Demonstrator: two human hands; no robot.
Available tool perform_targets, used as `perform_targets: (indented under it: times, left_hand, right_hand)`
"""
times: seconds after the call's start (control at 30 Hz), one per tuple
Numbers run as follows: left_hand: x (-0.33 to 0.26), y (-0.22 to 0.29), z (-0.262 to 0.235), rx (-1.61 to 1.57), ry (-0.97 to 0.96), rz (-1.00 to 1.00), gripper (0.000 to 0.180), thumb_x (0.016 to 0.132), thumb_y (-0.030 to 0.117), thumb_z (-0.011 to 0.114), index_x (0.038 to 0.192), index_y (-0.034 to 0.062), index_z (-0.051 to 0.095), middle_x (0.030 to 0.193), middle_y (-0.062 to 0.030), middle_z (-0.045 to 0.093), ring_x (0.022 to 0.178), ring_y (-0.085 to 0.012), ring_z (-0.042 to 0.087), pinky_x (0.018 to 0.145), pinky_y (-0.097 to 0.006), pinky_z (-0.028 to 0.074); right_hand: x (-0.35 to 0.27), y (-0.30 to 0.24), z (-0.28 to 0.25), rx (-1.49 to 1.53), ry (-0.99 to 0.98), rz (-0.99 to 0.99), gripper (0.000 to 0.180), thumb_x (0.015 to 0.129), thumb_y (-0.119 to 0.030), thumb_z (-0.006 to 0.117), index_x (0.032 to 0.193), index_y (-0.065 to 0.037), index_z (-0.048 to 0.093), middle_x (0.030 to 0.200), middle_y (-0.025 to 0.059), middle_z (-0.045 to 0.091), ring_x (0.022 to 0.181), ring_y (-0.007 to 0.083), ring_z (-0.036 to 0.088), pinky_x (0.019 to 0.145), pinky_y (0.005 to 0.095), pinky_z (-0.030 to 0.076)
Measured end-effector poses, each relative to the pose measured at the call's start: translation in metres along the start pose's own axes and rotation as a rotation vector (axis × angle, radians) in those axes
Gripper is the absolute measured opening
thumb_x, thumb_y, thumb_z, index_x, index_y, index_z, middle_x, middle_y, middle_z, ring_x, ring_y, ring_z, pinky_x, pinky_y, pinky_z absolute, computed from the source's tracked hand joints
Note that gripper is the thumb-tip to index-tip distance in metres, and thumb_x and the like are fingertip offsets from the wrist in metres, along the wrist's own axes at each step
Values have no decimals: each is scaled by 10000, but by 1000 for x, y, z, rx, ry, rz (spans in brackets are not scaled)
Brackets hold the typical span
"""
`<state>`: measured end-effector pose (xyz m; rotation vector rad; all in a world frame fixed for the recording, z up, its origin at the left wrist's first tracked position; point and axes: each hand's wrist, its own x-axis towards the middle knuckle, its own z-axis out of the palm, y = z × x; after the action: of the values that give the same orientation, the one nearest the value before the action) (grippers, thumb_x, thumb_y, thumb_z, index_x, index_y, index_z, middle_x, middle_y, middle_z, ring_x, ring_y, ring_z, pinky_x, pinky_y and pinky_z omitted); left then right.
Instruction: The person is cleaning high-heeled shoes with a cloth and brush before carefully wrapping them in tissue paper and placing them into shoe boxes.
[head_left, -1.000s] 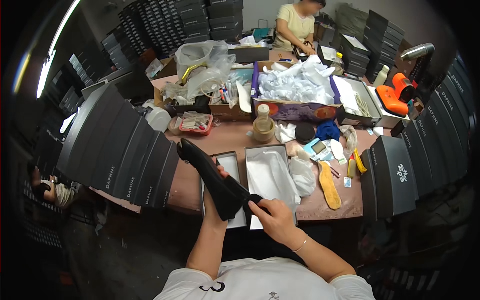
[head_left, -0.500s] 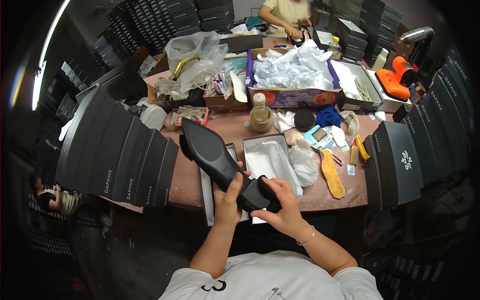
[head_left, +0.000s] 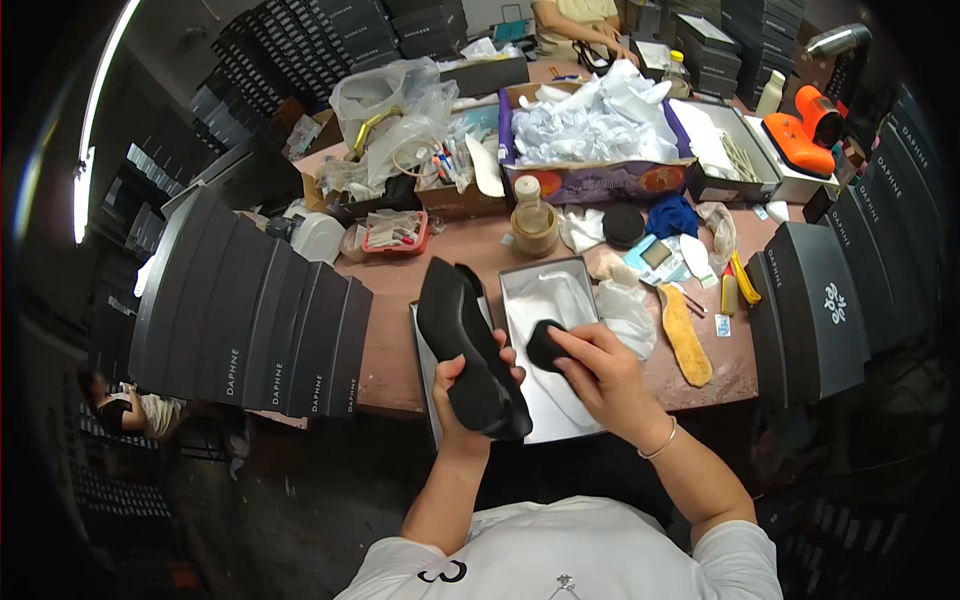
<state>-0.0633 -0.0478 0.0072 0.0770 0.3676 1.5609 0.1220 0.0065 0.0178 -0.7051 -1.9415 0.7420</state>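
Observation:
A black shoe (head_left: 452, 322) stands tilted in my left hand (head_left: 455, 405), toe pointing away from me and its side turned up. My left fingers wrap round it near the heel. To its right, my right hand (head_left: 610, 385) pinches a small dark pad (head_left: 544, 346), apart from the shoe. Beneath the pad lies an open shoe box (head_left: 540, 270) lined with white tissue paper (head_left: 548, 300). Part of another grey box piece (head_left: 424, 350) shows under the shoe, which hides the rest.
Stacked dark shoe boxes flank me at left (head_left: 255, 310) and right (head_left: 815, 310). Ahead stand a carton of crumpled paper (head_left: 600, 185), a bottle in a round holder (head_left: 535, 225) and a black round tin (head_left: 624, 227). An orange insole (head_left: 685, 335) lies at right. Another person (head_left: 580, 25) sits opposite.
The shoe has turned from sole up to side up and stands more upright. My right hand has moved from the heel off to the right with the pad.

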Motion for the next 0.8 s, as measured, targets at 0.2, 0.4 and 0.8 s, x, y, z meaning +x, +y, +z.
perform_targets:
  times: [0.2,0.4,0.8]
  left_hand:
    - [7,10,-11,211,-109,135,599,761,302,596,1237,-35,461,1026,-139,579,899,-275,610,800,-348,528]
    - [6,2,-13,333,-95,104,723,792,488,654,1238,-43,451,1019,-144,579,916,-246,586,838,-339,493]
    - [1,12,-33,733,-56,93,943,730,779,546,1174,-52,515,896,-102,634,791,-166,639,714,-279,536]
  right_hand:
    - [-45,-56,34,158,-119,71,379,807,5,644,1183,1,602,920,150,588,740,272,603,651,331,503]
    - [-24,-40,21,127,159,54,345,802,1,656,1146,6,625,945,138,599,739,261,610,633,316,502]
    - [-66,-42,32,-88,-335,-134,287,766,-110,705,1044,-54,661,910,55,595,698,223,564,593,344,440]
